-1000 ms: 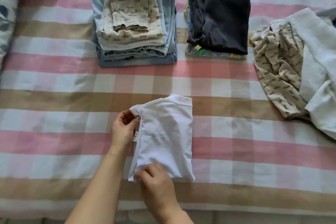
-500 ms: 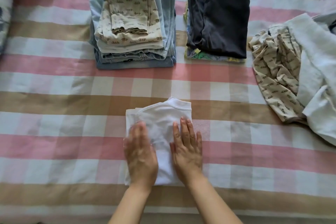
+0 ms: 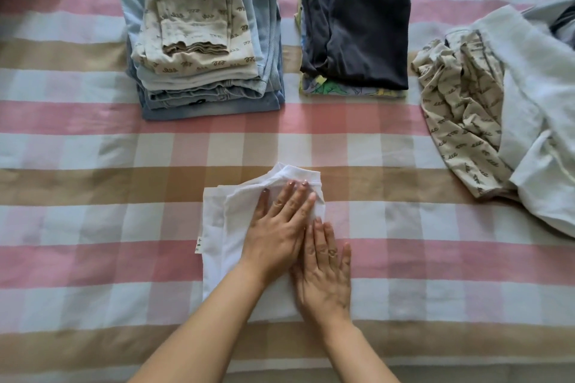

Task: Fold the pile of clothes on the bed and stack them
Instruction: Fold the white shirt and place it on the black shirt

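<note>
The edge-pinching of a second ago has given way to smoothing. The left hand (image 3: 277,233) has slid up the folded white shirt (image 3: 217,227) to its collar, so the fold looks finished and ready for a stack. The right hand (image 3: 323,274) lies flat on the shirt's right edge; both grips are spread and pressing, pinching nothing. The shirt lies on the bed (image 3: 93,227), with the beige-topped stack (image 3: 199,34) and the dark stack (image 3: 357,25) beyond it and the unfolded pile (image 3: 497,118) off to its right.
</note>
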### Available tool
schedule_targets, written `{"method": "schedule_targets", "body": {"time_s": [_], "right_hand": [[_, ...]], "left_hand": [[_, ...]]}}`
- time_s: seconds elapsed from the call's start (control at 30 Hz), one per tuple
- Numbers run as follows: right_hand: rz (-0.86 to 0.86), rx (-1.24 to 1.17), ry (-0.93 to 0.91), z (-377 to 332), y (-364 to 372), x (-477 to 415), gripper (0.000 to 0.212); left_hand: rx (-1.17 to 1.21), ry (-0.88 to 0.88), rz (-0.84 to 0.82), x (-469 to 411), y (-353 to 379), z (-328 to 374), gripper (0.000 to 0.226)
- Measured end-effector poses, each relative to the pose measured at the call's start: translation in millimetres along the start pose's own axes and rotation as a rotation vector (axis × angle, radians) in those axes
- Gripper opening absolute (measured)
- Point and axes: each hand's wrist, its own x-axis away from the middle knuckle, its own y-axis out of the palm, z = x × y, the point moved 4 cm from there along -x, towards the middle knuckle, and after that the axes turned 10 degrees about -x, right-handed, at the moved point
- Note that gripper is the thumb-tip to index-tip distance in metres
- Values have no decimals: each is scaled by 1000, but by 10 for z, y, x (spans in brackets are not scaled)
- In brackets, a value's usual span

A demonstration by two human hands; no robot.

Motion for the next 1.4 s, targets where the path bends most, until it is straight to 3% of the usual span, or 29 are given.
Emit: {"method": "schedule_targets", "body": {"time_s": [0.1,0.27,0.4,0.5,0.57,0.7,0.83,0.93,1.03,1.17,1.4], "right_hand": [[-37,25,-25,35,48,49,69],[-98,25,-32,49,86,52,60],[-55,-169,-11,-2,-90,11,60],[97,-537,215,66,-264,3,49],[63,-751,435,105,-268,44,45],[32,-841,586,95,-221,108,30],[27,-925,693,68,-155,103,20],[-10,-1015,724,38,-124,67,6],[-22,-1084,757,22,-130,59,7],[-46,-1125,769,26,-247,38,7],[-45,-1201,700,132,-932,-266,14]], "left_hand": [[-73,-70,-113,-194,144,-133,58],[-123,-126,-156,-339,350,-252,53],[57,-137,-86,-209,92,-254,54],[191,-343,106,149,-174,-345,53],[257,-557,178,487,-218,-443,51],[491,-975,113,1047,-72,-521,49],[689,-1132,78,1145,2,-494,50],[781,-1180,33,1095,21,-508,50],[865,-1207,-16,1055,15,-538,46],[997,-1151,-122,962,-55,-503,25],[1192,-1055,-13,696,-625,-316,10]]}}
